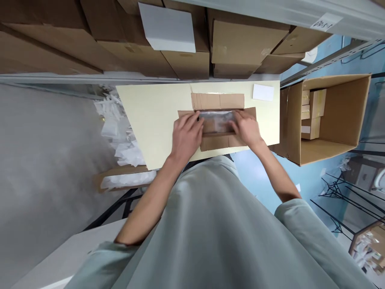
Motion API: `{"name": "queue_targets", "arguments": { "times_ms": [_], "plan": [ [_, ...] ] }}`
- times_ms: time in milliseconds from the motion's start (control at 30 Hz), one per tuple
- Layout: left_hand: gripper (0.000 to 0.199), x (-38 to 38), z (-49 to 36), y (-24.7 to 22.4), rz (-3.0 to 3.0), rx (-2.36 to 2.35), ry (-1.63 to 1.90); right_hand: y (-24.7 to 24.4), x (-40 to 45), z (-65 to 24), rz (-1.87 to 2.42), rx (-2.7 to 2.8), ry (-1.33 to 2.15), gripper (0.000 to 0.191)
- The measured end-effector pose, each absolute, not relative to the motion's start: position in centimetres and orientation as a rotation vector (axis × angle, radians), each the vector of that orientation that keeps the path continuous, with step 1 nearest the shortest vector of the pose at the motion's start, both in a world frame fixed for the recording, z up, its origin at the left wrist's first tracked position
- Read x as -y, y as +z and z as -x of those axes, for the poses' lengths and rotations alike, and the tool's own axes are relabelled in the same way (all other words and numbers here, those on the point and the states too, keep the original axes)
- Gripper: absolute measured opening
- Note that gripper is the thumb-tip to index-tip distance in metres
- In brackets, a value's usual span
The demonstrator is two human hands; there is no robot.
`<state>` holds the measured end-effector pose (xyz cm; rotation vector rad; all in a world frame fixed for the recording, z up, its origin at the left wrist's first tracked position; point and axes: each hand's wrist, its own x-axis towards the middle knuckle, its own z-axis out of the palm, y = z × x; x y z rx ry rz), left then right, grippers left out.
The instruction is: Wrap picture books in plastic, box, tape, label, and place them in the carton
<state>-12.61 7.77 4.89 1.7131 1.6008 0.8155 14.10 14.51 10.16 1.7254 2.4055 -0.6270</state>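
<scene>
A small cardboard box (pixel 218 101) lies on the pale yellow tabletop (pixel 150 116) with its flaps spread out. Inside it is something wrapped in clear, shiny plastic (pixel 217 120); what the wrapping covers is not clear. My left hand (pixel 188 134) is at the box's left end, fingers bent over the edge and touching the plastic. At the opposite end, my right hand (pixel 246 126) has its thumb and fingers on the plastic and the right side of the box. Both hands are slightly blurred, and whether the fingers grip anything is hard to see.
A white paper slip (pixel 263 92) lies at the table's back right. To the right stands a large open carton (pixel 337 132) with several small boxes inside. Cartons (pixel 240 44) fill the shelf ahead. White plastic packaging (pixel 116 124) is heaped left of the table.
</scene>
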Motion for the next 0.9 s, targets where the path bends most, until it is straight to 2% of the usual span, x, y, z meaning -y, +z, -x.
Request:
{"name": "queue_targets", "arguments": {
  "times_ms": [133,233,300,333,367,433,467,533,633,700,800,833,900],
  "plan": [
    [0.056,-4.2,15.7,4.4,-1.457,-1.831,1.098,10.9,-11.2,-18.5,-2.443,-2.211,-0.689,0.056],
    [0.049,-3.0,16.1,3.5,-1.353,-1.876,1.068,10.4,-9.2,-19.2,-2.647,-1.982,-1.016,0.062],
    [0.046,-2.8,15.1,3.7,-1.445,-1.809,0.995,10.3,-8.1,-18.3,-2.538,-2.092,-1.166,0.057],
    [0.052,-2.8,14.4,3.9,-1.524,-1.75,0.959,10.4,-7.5,-17.8,-2.414,-2.2,-1.185,0.056],
    [0.062,-2.7,13.7,4.3,-1.61,-1.678,0.914,10.6,-7.0,-17.3,-2.264,-2.294,-1.175,0.06],
    [0.087,-2.7,12.3,5.1,-1.768,-1.526,0.764,10.7,-6.1,-16.8,-1.992,-2.367,-1.096,0.081],
    [0.093,-2.7,11.7,5.5,-1.831,-1.47,0.67,10.7,-5.8,-16.9,-1.916,-2.358,-1.046,0.089],
    [0.083,-2.9,11.1,6.0,-1.916,-1.41,0.53,10.4,-5.3,-17.3,-1.896,-2.324,-0.992,0.085],
    [0.05,-3.6,11.2,6.1,-1.904,-1.451,0.51,9.5,-5.4,-18.3,-1.962,-2.348,-1.094,0.06],
    [0.043,-4.5,11.5,5.8,-1.827,-1.522,0.548,8.9,-6.1,-18.5,-2.043,-2.353,-1.143,0.055],
    [0.043,-6.7,11.8,4.4,-1.677,-1.62,0.626,7.8,-8.0,-18.3,-2.286,-2.229,-1.037,0.058],
    [0.049,-7.6,11.8,3.9,-1.615,-1.651,0.67,7.4,-8.9,-18.2,-2.367,-2.163,-0.999,0.062],
    [0.075,-9.6,11.9,2.7,-1.499,-1.698,0.765,6.7,-11.0,-17.9,-2.462,-2.048,-1.022,0.073]
  ]
}}
